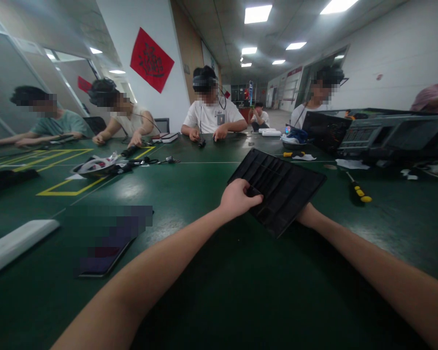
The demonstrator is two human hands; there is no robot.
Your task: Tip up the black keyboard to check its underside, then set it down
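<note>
A black rectangular plastic panel (282,190) with raised ribs is held tilted above the green table. My left hand (238,198) grips its left edge, thumb lying over the ribbed face and fingers curled at the rim. At the lower right edge, my right hand (308,215) supports the panel from behind; its fingers are hidden by it. A phone (113,245) lies on the table left of my left forearm.
Across the green table (190,194) several people sit working. A yellow-black screwdriver (358,188) lies to the right, before a large open computer case (390,136). A white device (18,245) rests at left, with a bowl (95,166) of cables beyond it.
</note>
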